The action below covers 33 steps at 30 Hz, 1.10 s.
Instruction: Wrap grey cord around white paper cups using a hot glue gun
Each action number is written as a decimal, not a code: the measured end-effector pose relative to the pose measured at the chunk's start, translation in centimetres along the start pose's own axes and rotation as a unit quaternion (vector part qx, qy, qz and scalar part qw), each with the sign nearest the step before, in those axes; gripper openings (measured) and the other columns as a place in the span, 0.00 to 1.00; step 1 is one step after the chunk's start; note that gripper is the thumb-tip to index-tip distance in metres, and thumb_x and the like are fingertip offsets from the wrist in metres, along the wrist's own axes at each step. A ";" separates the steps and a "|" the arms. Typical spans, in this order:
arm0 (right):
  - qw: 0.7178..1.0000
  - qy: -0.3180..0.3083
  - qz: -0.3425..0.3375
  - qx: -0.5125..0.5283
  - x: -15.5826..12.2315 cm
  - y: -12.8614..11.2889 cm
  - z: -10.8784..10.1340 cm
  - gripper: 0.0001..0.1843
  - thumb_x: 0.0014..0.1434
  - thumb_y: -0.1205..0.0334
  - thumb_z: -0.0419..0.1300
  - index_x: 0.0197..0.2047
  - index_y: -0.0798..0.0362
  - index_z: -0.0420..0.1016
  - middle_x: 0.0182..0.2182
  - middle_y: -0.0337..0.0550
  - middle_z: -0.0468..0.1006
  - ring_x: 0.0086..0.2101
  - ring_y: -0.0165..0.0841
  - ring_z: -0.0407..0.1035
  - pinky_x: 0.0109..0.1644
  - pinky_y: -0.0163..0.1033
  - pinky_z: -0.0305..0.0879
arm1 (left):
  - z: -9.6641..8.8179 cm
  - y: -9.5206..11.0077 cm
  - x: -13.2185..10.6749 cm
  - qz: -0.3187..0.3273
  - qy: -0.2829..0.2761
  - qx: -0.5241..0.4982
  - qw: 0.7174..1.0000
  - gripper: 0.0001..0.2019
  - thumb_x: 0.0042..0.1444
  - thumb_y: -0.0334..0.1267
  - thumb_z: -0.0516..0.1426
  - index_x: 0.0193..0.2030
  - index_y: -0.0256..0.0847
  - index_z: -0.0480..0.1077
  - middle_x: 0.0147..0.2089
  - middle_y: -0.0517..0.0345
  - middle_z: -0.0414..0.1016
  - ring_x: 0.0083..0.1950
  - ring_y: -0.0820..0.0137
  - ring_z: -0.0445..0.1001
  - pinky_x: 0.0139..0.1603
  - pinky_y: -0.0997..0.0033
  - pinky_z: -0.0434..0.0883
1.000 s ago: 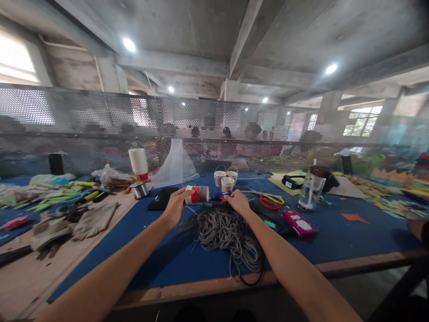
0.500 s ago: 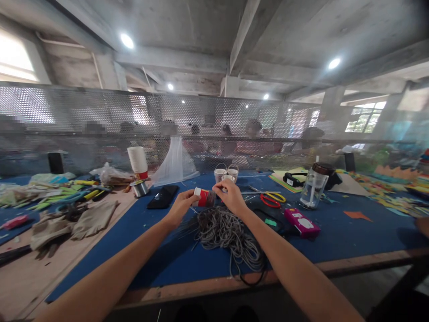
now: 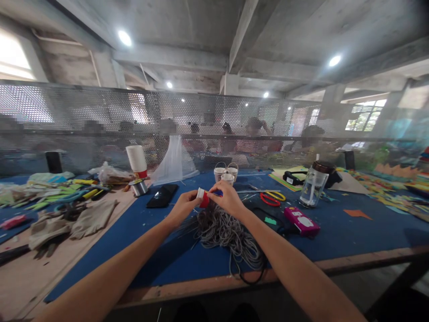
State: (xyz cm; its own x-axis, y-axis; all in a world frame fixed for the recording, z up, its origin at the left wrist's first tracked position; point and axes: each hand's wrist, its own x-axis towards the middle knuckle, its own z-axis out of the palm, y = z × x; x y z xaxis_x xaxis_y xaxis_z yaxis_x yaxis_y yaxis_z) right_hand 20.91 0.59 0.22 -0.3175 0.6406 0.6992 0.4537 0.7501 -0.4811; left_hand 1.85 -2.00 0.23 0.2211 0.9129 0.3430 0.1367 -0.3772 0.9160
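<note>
Evidently, the work in hand is at the right end of a paper cup (image 3: pixel 203 197), held on its side above the bench (image 3: pixel 147 261), over a heap of grey cord (image 3: pixel 225 230). The left hand (image 3: pixel 182 209) has its grip closed about the white-rimmed end, thumb and fingers on the wall. The right hand (image 3: pixel 228 199) has its fingertips drawn close together at the other end; a bit of blue shows beside them, but whether that grip pinches anything cannot be told. In this inspector's judgement, the step calls for a steady left hold, firm enough to stop the cup rolling yet light enough not to dent it, with small, even fingertip pressure from the right. Materials noted: the cup is thin-walled, round and red and white; the cord is slender, pliant and loosely looped, liable to snag if tugged. Beyond the hands stand 3 small white buckets (image 3: pixel 228 178) with thin arched handles. A flat, glossy black phone (image 3: pixel 162 196) lies to the left; 1 pair of scissors (image 3: pixel 270 199), red and yellow, and 1 hard-edged purple box (image 3: pixel 302 222) lie to the right.
</note>
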 end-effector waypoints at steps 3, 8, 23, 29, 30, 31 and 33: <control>1.000 0.000 -0.005 -0.006 0.0 -0.1 0.0 0.05 0.58 0.59 0.64 0.35 0.51 0.77 0.37 0.43 0.75 0.41 0.34 0.68 0.50 0.39 0.62 | 0.1 -0.1 0.0 0.007 -0.005 0.003 1.000 0.13 0.48 0.40 0.60 0.39 0.38 0.80 0.37 0.54 0.80 0.40 0.61 0.74 0.44 0.68 0.67; 1.000 0.000 -0.012 -0.013 -0.1 -0.1 0.1 0.03 0.58 0.62 0.63 0.33 0.51 0.76 0.36 0.42 0.75 0.41 0.34 0.68 0.50 0.39 0.62 | 0.3 0.2 -0.1 0.003 -0.007 0.003 1.000 0.13 0.47 0.41 0.61 0.37 0.38 0.80 0.35 0.55 0.80 0.39 0.60 0.74 0.42 0.68 0.67; 1.000 0.000 0.006 0.010 0.0 -0.4 -0.1 0.07 0.58 0.58 0.64 0.34 0.52 0.75 0.35 0.42 0.75 0.39 0.34 0.68 0.47 0.39 0.63 | 0.1 0.0 0.0 0.016 -0.003 0.006 1.000 0.12 0.49 0.41 0.61 0.38 0.38 0.80 0.36 0.54 0.80 0.38 0.60 0.73 0.43 0.68 0.67; 1.000 -0.005 -0.007 0.019 -0.2 -0.2 0.1 0.04 0.56 0.61 0.65 0.33 0.52 0.75 0.37 0.43 0.74 0.41 0.34 0.68 0.50 0.40 0.62 | 0.1 0.1 -0.1 0.021 -0.011 0.013 1.000 0.13 0.50 0.40 0.60 0.40 0.39 0.80 0.37 0.56 0.80 0.40 0.61 0.74 0.44 0.69 0.66; 1.000 -0.004 -0.007 0.021 -0.2 -0.2 0.1 0.04 0.56 0.62 0.64 0.32 0.52 0.75 0.37 0.43 0.74 0.41 0.34 0.68 0.50 0.39 0.62 | 0.1 0.1 -0.1 0.020 -0.011 0.015 1.000 0.13 0.50 0.40 0.60 0.41 0.38 0.80 0.37 0.55 0.80 0.40 0.61 0.74 0.44 0.69 0.66; 1.000 -0.003 -0.006 0.024 -0.1 -0.2 0.1 0.04 0.56 0.62 0.64 0.32 0.52 0.75 0.37 0.43 0.74 0.41 0.34 0.68 0.50 0.39 0.62 | 0.1 0.1 -0.1 0.019 -0.010 0.017 1.000 0.13 0.50 0.40 0.60 0.41 0.38 0.80 0.37 0.55 0.80 0.40 0.61 0.74 0.44 0.69 0.66; 1.000 -0.002 -0.001 0.031 -0.1 -0.2 0.0 0.04 0.56 0.63 0.64 0.31 0.53 0.74 0.37 0.42 0.74 0.41 0.33 0.68 0.49 0.39 0.62 | 0.1 0.0 0.0 0.016 -0.009 0.025 1.000 0.14 0.50 0.40 0.59 0.41 0.37 0.79 0.37 0.56 0.80 0.40 0.61 0.74 0.44 0.69 0.66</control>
State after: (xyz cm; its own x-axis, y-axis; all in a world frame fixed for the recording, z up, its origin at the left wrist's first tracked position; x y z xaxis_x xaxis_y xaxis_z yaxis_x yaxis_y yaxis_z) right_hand 20.85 0.36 0.29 -0.3214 0.6391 0.6987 0.4009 0.7603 -0.5111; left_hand 1.94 -2.05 0.22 0.2427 0.8979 0.3672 0.1773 -0.4132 0.8932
